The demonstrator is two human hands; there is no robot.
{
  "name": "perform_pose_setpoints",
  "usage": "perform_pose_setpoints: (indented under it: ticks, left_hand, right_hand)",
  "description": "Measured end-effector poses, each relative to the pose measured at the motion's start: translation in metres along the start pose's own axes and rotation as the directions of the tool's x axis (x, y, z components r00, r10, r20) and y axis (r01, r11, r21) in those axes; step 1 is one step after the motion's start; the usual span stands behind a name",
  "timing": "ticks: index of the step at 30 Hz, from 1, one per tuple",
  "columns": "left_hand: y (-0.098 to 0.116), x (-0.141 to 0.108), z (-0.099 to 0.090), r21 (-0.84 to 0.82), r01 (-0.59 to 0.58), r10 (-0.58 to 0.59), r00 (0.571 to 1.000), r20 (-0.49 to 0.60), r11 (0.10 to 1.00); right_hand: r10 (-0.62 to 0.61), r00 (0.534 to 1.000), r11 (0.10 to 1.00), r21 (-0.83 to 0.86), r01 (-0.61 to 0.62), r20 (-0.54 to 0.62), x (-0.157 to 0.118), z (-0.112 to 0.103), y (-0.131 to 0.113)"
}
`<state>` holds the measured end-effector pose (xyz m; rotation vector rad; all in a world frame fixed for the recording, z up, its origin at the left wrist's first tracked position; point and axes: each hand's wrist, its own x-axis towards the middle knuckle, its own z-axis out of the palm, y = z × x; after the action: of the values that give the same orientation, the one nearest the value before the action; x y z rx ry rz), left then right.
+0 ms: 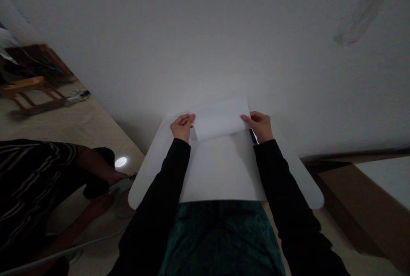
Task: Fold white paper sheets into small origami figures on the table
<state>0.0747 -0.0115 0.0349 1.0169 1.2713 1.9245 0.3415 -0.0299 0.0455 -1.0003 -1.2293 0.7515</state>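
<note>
A white sheet of paper [222,118] is held up above the white table [224,177], its face toward me and its upper edge tilted higher at the right. My left hand [182,127] pinches its left edge between thumb and fingers. At the right edge, my right hand [260,125] grips it with the thumb in front and the fingers partly behind. A dark, narrow object [253,136] shows just below the paper beside my right hand; its kind is unclear. Another pale sheet seems to lie on the table near my left forearm.
A grey-white wall [205,32] rises right behind the table. On the left, a person in a striped top [35,182] sits close by, hands on a small object. A wooden chair [28,83] stands farther back. A brown box [368,207] is at the right.
</note>
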Motion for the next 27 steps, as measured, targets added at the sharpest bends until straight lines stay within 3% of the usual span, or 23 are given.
perform_pose_setpoints:
  ticks: [16, 27]
  left_hand:
    - [0.0069, -0.0074, 0.0017, -0.019, -0.016, 0.017, 0.996, 0.083, 1.000]
    - [0.0084, -0.0082, 0.0044, -0.010, -0.045, 0.045, 0.998, 0.034, 0.999]
  right_hand:
    - [-0.005, 0.989, 1.000, 0.007, 0.006, -0.147, -0.0021, 0.0017, -0.0091]
    - [-0.036, 0.988, 0.999, -0.023, 0.033, -0.149, -0.0017, 0.0024, -0.0073]
